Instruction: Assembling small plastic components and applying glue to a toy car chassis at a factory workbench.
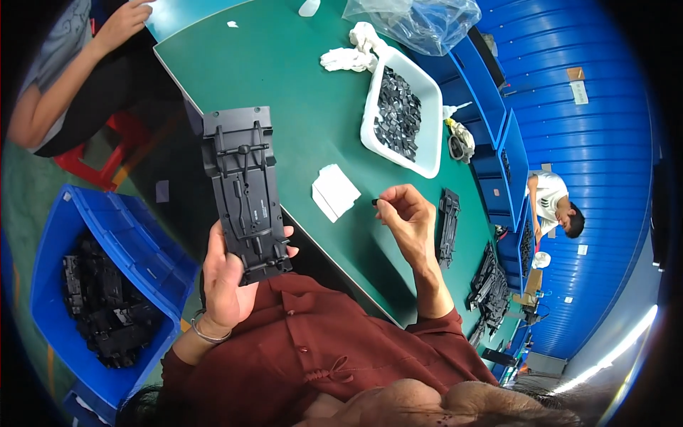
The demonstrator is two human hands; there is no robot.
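Note:
My left hand (229,279) grips the near end of a long black moulded plastic panel (243,185), holding it upright over the edge of the green table (284,78). My right hand (407,217) hovers above the table with thumb and forefinger pinched on a tiny black part (375,203). A small stack of white paper pads (335,191) lies on the table between my two hands. A white tray (428,96) filled with several small black parts stands farther along the table.
A blue crate (135,245) of black plastic parts sits on the floor at my left. More black panels (448,228) lie on the table to the right. White cloth (352,53) and a clear plastic bag (420,21) lie beyond the tray. Another person's arm (71,64) is at top left; a seated person (555,206) works at right.

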